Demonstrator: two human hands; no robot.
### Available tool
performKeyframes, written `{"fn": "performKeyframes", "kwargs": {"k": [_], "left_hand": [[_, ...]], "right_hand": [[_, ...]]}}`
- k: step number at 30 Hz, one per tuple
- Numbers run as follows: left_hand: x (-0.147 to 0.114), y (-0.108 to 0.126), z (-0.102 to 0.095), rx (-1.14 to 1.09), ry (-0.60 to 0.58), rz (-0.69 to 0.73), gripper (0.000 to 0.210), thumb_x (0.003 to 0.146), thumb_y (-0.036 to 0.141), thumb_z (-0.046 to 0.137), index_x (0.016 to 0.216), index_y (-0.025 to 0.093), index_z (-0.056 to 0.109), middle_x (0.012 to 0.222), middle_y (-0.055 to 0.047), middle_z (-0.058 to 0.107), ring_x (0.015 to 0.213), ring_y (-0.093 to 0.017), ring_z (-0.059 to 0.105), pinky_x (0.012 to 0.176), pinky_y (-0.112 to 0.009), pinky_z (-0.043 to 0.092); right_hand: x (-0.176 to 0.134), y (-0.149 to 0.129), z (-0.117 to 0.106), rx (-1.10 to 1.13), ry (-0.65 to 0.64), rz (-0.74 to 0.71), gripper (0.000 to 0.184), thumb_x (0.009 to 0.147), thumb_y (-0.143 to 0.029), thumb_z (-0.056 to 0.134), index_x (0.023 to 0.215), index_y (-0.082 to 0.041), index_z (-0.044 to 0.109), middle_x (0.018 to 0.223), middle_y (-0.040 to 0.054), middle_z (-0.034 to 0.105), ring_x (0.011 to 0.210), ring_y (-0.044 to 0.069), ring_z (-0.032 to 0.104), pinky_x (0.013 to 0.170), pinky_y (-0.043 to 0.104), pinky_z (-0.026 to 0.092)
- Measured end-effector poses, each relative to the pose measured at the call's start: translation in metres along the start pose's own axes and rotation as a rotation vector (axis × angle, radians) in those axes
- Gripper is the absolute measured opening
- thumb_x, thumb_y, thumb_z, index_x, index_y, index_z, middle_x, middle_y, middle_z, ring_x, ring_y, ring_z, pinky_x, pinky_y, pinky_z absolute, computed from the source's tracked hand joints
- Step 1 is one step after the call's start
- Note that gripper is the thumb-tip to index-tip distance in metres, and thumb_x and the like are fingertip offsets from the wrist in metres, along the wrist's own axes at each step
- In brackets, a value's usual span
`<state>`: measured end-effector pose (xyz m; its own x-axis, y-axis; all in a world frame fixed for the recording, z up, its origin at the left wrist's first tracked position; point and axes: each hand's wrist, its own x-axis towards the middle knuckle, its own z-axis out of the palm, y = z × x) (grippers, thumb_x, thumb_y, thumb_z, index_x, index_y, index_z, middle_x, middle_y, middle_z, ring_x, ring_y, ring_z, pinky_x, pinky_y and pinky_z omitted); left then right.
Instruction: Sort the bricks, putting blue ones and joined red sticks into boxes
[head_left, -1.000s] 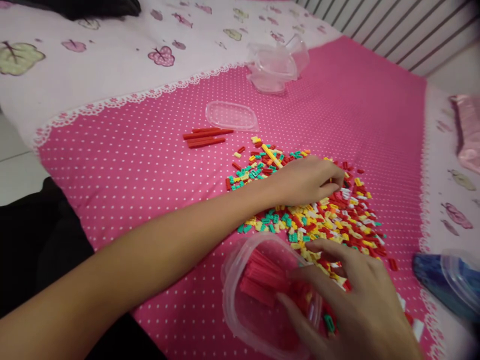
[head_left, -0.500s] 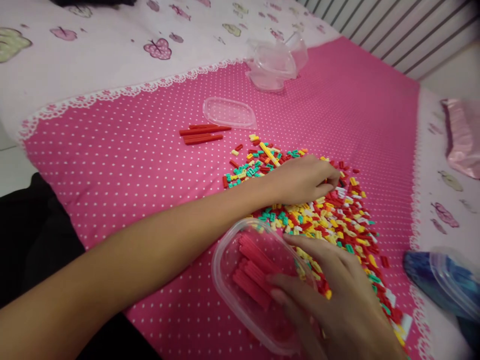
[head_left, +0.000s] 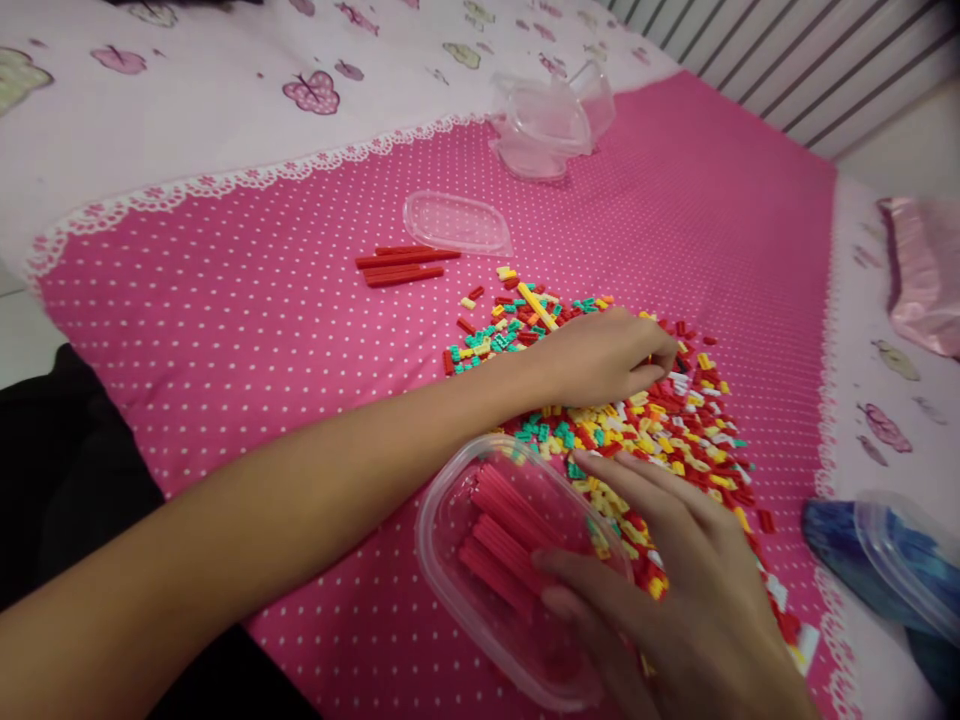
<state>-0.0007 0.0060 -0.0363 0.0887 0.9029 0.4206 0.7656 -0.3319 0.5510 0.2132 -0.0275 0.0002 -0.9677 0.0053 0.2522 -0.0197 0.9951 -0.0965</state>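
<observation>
My left hand (head_left: 607,360) reaches across into a heap of small toy bricks (head_left: 697,440) in red, yellow, green and white. Its fingers are curled together at the far side of the heap; whatever is between the fingertips is hidden. A clear plastic tub (head_left: 431,560) in front holds several pinkish-red sticks of joined bricks (head_left: 502,540). Over the tub's right rim lies my right hand (head_left: 675,590), with some fingers inside near the sticks and another outside the wall, gripping the tub. A yellow stick (head_left: 538,306) rests on the heap beyond my left wrist.
Several red sticks (head_left: 405,265) lie by a clear lid (head_left: 457,222) on the pink dotted cloth (head_left: 262,300). More clear containers (head_left: 547,125) stand farther back. At right are a container with blue contents (head_left: 862,550) and a pink satin item (head_left: 926,275).
The tub has shifted slightly left and its sticks show a little more. My left hand stays in the same spot in the heap. The view has moved slightly.
</observation>
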Motion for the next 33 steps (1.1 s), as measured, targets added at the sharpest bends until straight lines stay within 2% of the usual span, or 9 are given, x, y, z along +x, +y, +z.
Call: {"fn": "performKeyframes", "kwargs": {"k": [6,12,14,19,23,27,29,31,33], "left_hand": [[0.0,0.001,-0.001,0.001,-0.012,0.001,0.024,0.093,0.013,0.047,0.09,0.017,0.071,0.091,-0.005,0.075,0.084,-0.018,0.065,0.079,-0.031,0.046],[0.0,0.002,-0.003,0.021,-0.014,-0.013,0.025,0.093,0.013,0.047,0.092,0.016,0.072,0.092,-0.005,0.075,0.083,-0.018,0.065,0.078,-0.031,0.045],[-0.001,0.003,-0.004,0.056,-0.034,-0.007,0.026,0.093,0.013,0.047,0.094,0.017,0.072,0.095,-0.006,0.076,0.088,-0.02,0.066,0.082,-0.032,0.046],[-0.003,0.004,-0.004,0.155,-0.128,-0.004,0.028,0.093,0.012,0.049,0.107,0.018,0.073,0.11,-0.008,0.075,0.107,-0.023,0.066,0.096,-0.036,0.045],[-0.005,0.004,-0.003,0.22,-0.223,0.012,0.029,0.096,0.014,0.047,0.111,0.017,0.072,0.118,-0.01,0.073,0.111,-0.024,0.064,0.099,-0.038,0.041],[-0.007,0.004,-0.003,0.253,-0.214,0.042,0.028,0.099,0.016,0.046,0.116,0.018,0.069,0.123,-0.01,0.07,0.116,-0.023,0.061,0.1,-0.038,0.037],[-0.007,0.002,-0.003,0.263,-0.21,0.055,0.026,0.1,0.019,0.047,0.112,0.018,0.07,0.118,-0.009,0.071,0.114,-0.023,0.061,0.099,-0.038,0.036],[-0.006,0.001,-0.004,0.274,-0.206,0.058,0.024,0.1,0.022,0.048,0.109,0.018,0.07,0.115,-0.008,0.072,0.111,-0.024,0.06,0.098,-0.038,0.036],[-0.005,-0.002,-0.004,0.283,-0.203,0.052,0.023,0.1,0.024,0.049,0.108,0.018,0.07,0.114,-0.007,0.071,0.108,-0.024,0.059,0.097,-0.039,0.035]], "right_hand": [[0.002,-0.001,0.004,0.004,-0.001,-0.031,0.026,0.094,-0.04,0.06,0.116,-0.034,0.072,0.15,0.0116,0.046,0.131,0.036,0.047,0.093,0.054,0.053],[-0.004,0.008,-0.01,0.004,0.061,0.034,0.025,0.094,-0.036,0.061,0.115,-0.033,0.073,0.145,0.0088,0.054,0.128,0.033,0.054,0.094,0.05,0.054],[-0.005,0.009,-0.009,0.035,0.05,0.024,0.024,0.094,-0.035,0.061,0.115,-0.034,0.073,0.144,0.0082,0.055,0.126,0.032,0.056,0.094,0.05,0.055],[-0.003,0.005,0.003,-0.012,-0.007,0.043,0.03,0.094,-0.034,0.06,0.122,-0.026,0.069,0.145,0.016,0.052,0.13,0.036,0.053,0.093,0.055,0.055],[-0.005,-0.001,-0.014,-0.005,0.132,0.187,0.024,0.096,-0.029,0.056,0.115,-0.03,0.07,0.132,0.0107,0.063,0.118,0.031,0.062,0.09,0.048,0.054],[-0.009,0.012,-0.034,0.074,0.305,0.427,0.017,0.097,-0.031,0.057,0.096,-0.032,0.074,0.114,0.0041,0.07,0.101,0.024,0.067,0.086,0.041,0.051],[-0.01,0.031,-0.028,0.114,0.38,0.585,0.016,0.096,-0.033,0.059,0.097,-0.03,0.075,0.113,0.0044,0.072,0.102,0.024,0.068,0.089,0.041,0.051],[-0.013,0.056,-0.011,0.164,0.422,0.671,0.023,0.097,-0.037,0.056,0.105,-0.026,0.075,0.113,0.007,0.073,0.106,0.025,0.068,0.095,0.045,0.052],[-0.016,0.08,0.011,0.168,0.41,0.758,0.037,0.098,-0.041,0.053,0.126,-0.021,0.068,0.132,0.0127,0.068,0.124,0.028,0.061,0.107,0.053,0.045]]}}
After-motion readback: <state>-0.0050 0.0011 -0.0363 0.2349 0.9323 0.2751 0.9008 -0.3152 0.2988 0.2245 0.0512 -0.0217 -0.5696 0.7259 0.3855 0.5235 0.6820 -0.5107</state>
